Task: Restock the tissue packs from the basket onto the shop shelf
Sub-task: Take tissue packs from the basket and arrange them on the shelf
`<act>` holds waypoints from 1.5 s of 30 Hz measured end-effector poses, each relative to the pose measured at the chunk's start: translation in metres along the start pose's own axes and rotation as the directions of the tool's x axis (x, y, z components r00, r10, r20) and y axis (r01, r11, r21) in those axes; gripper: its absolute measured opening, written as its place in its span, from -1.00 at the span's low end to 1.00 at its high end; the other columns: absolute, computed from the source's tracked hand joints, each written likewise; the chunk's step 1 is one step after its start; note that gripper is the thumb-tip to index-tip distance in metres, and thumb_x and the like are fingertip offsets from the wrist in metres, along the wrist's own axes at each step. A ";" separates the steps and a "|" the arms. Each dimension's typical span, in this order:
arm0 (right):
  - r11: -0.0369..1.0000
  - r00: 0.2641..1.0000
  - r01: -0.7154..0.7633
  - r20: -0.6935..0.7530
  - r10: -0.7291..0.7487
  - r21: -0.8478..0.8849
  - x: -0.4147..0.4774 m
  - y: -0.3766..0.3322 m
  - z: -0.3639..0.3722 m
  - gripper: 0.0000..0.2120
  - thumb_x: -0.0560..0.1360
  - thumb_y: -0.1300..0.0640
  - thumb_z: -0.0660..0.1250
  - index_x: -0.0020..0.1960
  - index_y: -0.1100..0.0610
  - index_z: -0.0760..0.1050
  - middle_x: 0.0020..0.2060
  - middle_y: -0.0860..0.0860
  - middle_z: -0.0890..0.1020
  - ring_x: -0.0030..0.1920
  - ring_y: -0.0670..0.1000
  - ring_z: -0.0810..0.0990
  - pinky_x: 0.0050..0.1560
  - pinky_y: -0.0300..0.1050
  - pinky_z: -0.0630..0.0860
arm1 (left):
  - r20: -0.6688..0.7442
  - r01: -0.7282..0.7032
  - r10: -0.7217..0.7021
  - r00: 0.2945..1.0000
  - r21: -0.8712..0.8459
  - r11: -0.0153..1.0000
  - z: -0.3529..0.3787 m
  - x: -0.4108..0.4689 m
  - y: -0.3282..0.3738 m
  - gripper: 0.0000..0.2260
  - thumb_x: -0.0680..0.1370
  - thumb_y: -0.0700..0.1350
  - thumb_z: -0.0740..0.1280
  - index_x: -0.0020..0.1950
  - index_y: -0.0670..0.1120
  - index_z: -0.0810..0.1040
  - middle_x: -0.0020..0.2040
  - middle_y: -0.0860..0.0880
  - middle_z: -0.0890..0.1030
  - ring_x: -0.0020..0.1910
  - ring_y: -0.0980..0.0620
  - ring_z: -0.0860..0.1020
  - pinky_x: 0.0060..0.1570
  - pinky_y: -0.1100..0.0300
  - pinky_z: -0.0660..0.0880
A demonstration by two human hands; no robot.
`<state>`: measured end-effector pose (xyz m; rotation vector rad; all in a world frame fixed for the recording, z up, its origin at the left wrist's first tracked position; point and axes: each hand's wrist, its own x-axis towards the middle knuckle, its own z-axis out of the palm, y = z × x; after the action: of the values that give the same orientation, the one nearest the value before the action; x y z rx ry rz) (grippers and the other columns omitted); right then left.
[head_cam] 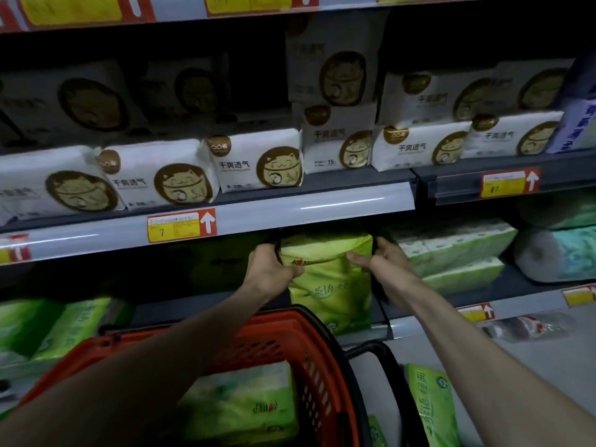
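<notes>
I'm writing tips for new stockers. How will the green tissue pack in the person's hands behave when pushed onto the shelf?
Probably soft: the green tissue pack creases where the left hand and right hand grip it. Likely light for its bulk, held by its upper sides only. Its smooth wrap may slide easily.

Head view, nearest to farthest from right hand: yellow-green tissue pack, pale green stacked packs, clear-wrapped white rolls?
1. Yellow-green tissue pack: gripped by the right hand.
2. Pale green stacked packs: just to its right.
3. Clear-wrapped white rolls: farthest right.
</notes>
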<state>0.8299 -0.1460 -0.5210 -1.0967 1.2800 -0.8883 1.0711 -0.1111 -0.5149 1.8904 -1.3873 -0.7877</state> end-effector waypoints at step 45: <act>0.673 0.968 -0.191 -0.023 0.250 -0.715 0.015 0.034 0.020 -0.45 0.65 -0.28 0.24 0.21 0.23 0.51 0.36 0.24 0.54 0.32 0.24 0.54 0.08 -0.05 0.38 | 0.551 0.193 -0.350 0.758 0.323 0.927 0.017 0.029 -0.011 -0.55 0.41 0.20 0.55 -0.04 -0.19 0.63 -0.18 -0.08 0.69 -0.30 -0.05 0.63 -0.27 0.13 0.58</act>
<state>0.8486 -0.1486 -0.5591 -1.5097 1.7112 -0.1197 1.0713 -0.1391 -0.5365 2.1747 -1.6538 -1.5345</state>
